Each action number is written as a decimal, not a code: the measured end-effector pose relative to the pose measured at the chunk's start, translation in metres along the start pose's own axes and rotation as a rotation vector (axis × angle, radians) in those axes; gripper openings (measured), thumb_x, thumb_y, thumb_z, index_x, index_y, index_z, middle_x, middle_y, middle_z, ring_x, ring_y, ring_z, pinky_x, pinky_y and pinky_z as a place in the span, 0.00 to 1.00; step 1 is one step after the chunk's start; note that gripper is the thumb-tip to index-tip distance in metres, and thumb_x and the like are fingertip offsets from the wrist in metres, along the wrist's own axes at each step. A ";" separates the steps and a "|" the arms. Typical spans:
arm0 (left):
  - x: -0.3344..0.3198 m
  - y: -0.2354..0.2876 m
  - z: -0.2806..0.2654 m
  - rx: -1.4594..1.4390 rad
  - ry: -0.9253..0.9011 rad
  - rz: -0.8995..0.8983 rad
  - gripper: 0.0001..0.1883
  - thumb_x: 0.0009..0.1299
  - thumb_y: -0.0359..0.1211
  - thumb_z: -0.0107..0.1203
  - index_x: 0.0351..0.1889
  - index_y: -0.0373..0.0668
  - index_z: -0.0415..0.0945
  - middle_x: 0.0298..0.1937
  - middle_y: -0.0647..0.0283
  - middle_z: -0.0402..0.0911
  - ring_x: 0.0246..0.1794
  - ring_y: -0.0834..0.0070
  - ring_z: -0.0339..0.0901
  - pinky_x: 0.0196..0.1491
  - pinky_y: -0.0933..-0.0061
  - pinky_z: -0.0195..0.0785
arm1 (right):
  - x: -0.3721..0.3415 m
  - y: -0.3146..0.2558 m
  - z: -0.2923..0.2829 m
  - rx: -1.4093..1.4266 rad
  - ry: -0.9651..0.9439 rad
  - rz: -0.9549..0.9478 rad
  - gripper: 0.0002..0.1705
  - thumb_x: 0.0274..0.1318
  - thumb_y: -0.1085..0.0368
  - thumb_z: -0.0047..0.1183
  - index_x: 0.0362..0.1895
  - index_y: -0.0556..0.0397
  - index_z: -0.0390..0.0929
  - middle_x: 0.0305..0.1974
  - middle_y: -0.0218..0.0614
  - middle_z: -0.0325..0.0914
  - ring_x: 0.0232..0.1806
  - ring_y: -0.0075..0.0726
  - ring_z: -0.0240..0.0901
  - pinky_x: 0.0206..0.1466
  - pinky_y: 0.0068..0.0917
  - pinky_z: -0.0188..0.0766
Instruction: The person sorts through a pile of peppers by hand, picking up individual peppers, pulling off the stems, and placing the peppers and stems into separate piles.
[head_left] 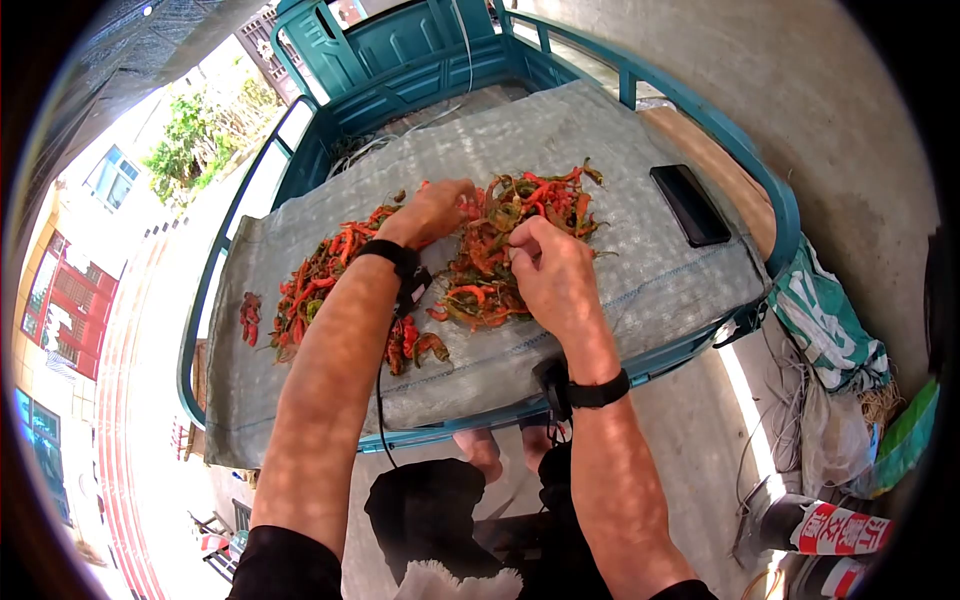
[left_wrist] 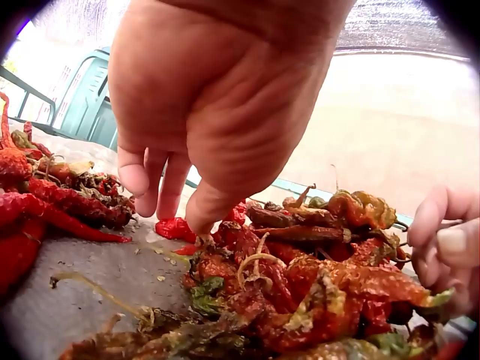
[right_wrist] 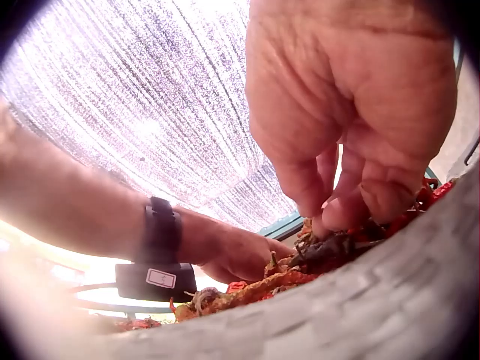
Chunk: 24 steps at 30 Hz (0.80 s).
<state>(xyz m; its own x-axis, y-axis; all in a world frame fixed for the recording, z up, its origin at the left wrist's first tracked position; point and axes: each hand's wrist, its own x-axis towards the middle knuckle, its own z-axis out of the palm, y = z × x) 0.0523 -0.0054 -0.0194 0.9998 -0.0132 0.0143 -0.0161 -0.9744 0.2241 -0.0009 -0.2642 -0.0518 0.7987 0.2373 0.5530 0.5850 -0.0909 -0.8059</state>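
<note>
Red and greenish wrinkled peppers [head_left: 480, 300] form a pile on the grey woven sheet [head_left: 640, 230]. At the pile's far left edge is my left hand [head_left: 435, 212]; the left wrist view shows its fingers [left_wrist: 174, 184] pointing down, fairly straight, beside a small red pepper [left_wrist: 176, 229]. My right hand [head_left: 558, 275] is over the pile's right side. In the right wrist view its thumb and fingers [right_wrist: 330, 214] pinch a dried, brownish pepper [right_wrist: 326, 251]. A second, redder pile [head_left: 335, 265] lies to the left, partly behind my left forearm.
A black phone [head_left: 690, 205] lies on the sheet's right side. Several small red peppers [head_left: 250, 318] sit apart at the far left. Teal cart rails [head_left: 700, 100] border the sheet. Bags [head_left: 825, 320] stand on the ground at the right.
</note>
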 end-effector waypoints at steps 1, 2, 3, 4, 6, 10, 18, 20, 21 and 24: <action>-0.001 -0.001 -0.002 0.004 -0.017 0.005 0.15 0.74 0.31 0.62 0.58 0.46 0.83 0.55 0.50 0.89 0.60 0.51 0.85 0.61 0.53 0.77 | 0.000 0.000 0.000 0.006 -0.006 0.008 0.07 0.59 0.76 0.62 0.42 0.57 0.81 0.33 0.49 0.85 0.37 0.59 0.85 0.42 0.48 0.80; -0.002 -0.002 -0.004 0.008 -0.034 0.009 0.15 0.75 0.32 0.61 0.58 0.48 0.83 0.56 0.50 0.89 0.60 0.49 0.84 0.61 0.52 0.77 | 0.000 0.000 -0.001 0.012 -0.012 0.015 0.07 0.59 0.76 0.62 0.42 0.57 0.81 0.33 0.49 0.85 0.38 0.59 0.85 0.42 0.48 0.80; -0.003 0.000 -0.007 0.012 -0.050 0.014 0.14 0.75 0.34 0.60 0.58 0.49 0.84 0.56 0.50 0.89 0.60 0.47 0.84 0.61 0.51 0.77 | 0.000 -0.001 -0.001 0.013 -0.012 0.012 0.07 0.59 0.76 0.62 0.42 0.58 0.81 0.33 0.49 0.85 0.38 0.59 0.85 0.42 0.48 0.80; -0.004 0.002 -0.009 0.015 -0.052 -0.008 0.14 0.75 0.32 0.59 0.58 0.48 0.84 0.54 0.49 0.89 0.58 0.49 0.85 0.60 0.51 0.77 | 0.000 -0.001 -0.002 0.013 -0.011 0.008 0.07 0.60 0.76 0.62 0.42 0.58 0.80 0.33 0.49 0.85 0.38 0.59 0.85 0.42 0.48 0.80; -0.006 0.006 -0.009 0.019 -0.058 -0.050 0.15 0.73 0.27 0.58 0.57 0.47 0.84 0.49 0.49 0.90 0.54 0.52 0.87 0.58 0.53 0.78 | 0.000 -0.001 -0.002 0.011 -0.009 0.001 0.07 0.60 0.76 0.62 0.42 0.58 0.80 0.33 0.49 0.85 0.38 0.59 0.85 0.42 0.48 0.80; -0.008 0.000 0.001 -0.006 0.020 0.010 0.13 0.75 0.30 0.58 0.56 0.46 0.85 0.49 0.47 0.89 0.55 0.50 0.86 0.58 0.52 0.78 | 0.000 -0.002 -0.004 0.014 -0.022 0.019 0.07 0.60 0.75 0.63 0.42 0.58 0.80 0.33 0.49 0.85 0.38 0.59 0.85 0.42 0.48 0.80; -0.012 -0.007 -0.004 0.072 0.173 -0.033 0.10 0.74 0.33 0.62 0.49 0.44 0.88 0.49 0.48 0.90 0.55 0.49 0.86 0.56 0.50 0.78 | -0.001 0.000 -0.004 0.006 -0.038 0.013 0.06 0.60 0.75 0.63 0.41 0.58 0.80 0.33 0.48 0.85 0.38 0.59 0.86 0.42 0.48 0.80; -0.014 -0.014 -0.010 0.022 0.229 -0.076 0.11 0.72 0.34 0.61 0.49 0.47 0.89 0.48 0.50 0.91 0.54 0.49 0.87 0.56 0.49 0.79 | 0.000 0.002 -0.004 0.001 -0.032 0.002 0.06 0.60 0.75 0.63 0.41 0.57 0.80 0.33 0.48 0.86 0.38 0.58 0.86 0.42 0.47 0.80; -0.017 -0.014 -0.015 -0.002 0.259 -0.099 0.12 0.72 0.34 0.60 0.49 0.48 0.90 0.48 0.51 0.91 0.54 0.49 0.87 0.56 0.49 0.80 | 0.000 0.003 -0.004 -0.002 -0.034 -0.002 0.07 0.60 0.75 0.63 0.42 0.58 0.81 0.33 0.47 0.86 0.37 0.55 0.86 0.42 0.45 0.81; -0.025 -0.014 -0.026 -0.077 0.337 -0.234 0.11 0.71 0.35 0.61 0.47 0.47 0.90 0.49 0.50 0.91 0.54 0.48 0.87 0.56 0.49 0.79 | -0.001 0.003 -0.005 -0.007 -0.041 -0.005 0.08 0.61 0.76 0.62 0.44 0.59 0.81 0.34 0.45 0.88 0.36 0.48 0.88 0.43 0.41 0.82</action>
<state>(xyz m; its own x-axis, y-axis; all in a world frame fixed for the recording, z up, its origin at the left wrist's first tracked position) 0.0274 0.0149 0.0025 0.9173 0.2932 0.2693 0.1975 -0.9225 0.3316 0.0011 -0.2689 -0.0537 0.7891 0.2773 0.5481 0.5904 -0.0960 -0.8014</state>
